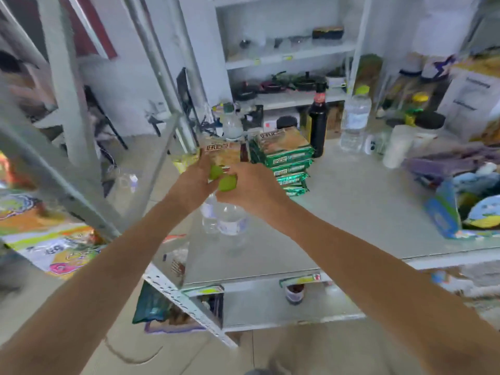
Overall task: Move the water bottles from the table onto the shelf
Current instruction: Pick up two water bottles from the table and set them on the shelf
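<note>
Packets (284, 155) and dark bottle (318, 120) flank hands (230, 185).

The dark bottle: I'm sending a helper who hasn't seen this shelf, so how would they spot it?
On the grey shelf surface, look behind the stack of green packets. The dark bottle stands upright right of them; the clear bottle further right has a green cap.

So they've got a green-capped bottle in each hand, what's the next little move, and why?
Probably lower both bottles onto the bare shelf surface below and let go. The left hand and right hand each grip a bottle by its cap, left bottle and right bottle hanging just above it, beside the green packets.
</note>
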Demonstrator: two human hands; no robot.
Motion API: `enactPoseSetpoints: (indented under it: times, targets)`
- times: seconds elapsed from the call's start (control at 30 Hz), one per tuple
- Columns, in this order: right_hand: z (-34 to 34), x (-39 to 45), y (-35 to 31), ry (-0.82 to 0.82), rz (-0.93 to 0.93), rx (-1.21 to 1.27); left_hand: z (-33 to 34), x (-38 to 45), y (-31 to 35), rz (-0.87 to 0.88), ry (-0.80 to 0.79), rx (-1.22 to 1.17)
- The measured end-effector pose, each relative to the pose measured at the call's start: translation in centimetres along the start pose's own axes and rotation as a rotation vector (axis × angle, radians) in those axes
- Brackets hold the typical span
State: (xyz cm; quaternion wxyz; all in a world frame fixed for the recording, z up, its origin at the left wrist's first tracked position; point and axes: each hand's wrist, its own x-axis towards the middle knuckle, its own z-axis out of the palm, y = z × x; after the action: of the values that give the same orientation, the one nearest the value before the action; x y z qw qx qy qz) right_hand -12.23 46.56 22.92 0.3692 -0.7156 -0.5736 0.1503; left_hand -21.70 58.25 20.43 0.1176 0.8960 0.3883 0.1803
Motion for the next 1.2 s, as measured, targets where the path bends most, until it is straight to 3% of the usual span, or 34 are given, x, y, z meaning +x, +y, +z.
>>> enactPoseSetpoints:
  times: [0.07, 0.27, 0.5, 0.67, 0.73, 0.83, 0.9, 1.07, 1.2]
  targets:
    - [2.3, 1.0, -0.5, -0.05, 0.0, -0.023, 0.4, 0.3, -1.6, -0.072, -0.06, -0.029]
    - [5.9, 2.6, -0.7, -0.148, 0.033, -0.114, 0.9, 2.3, -2.6, -0.128, -0.024, -0.202]
    - [5.7, 2.8, 0.2, -0.125, -0.042, -0.23, 0.9, 3.0, -3.1, -0.096, -0.038, -0.095]
    - [5.4, 1.5, 0.9, -0.148, -0.034, -0.177, -0.4, 4.2, -3.7, -0.396, -0.346, 0.025]
    - [4.6, 0.9, 1.6, -0.15, 0.008, -0.166, -1.5, 4.6, -2.9, -0.445, -0.352, 0.064]
    - [2.0, -1.1, 4.0, -0.077, 0.085, -0.157, -2.3, 6.0, -0.3, -0.328, -0.077, 0.256]
    - [-0.7, -3.3, 6.7, -0.019, 0.186, -0.216, -1.4, 6.8, 3.9, -0.189, -0.023, 0.216]
    - [-8.3, -12.5, 15.3, 0.089, 0.524, -0.254, 7.3, 4.7, 20.6, 0.196, -0.242, 0.031]
    - [-14.7, -24.0, 22.9, 0.13, 0.789, -0.28, 18.5, -2.7, 33.4, 0.338, -0.508, -0.062]
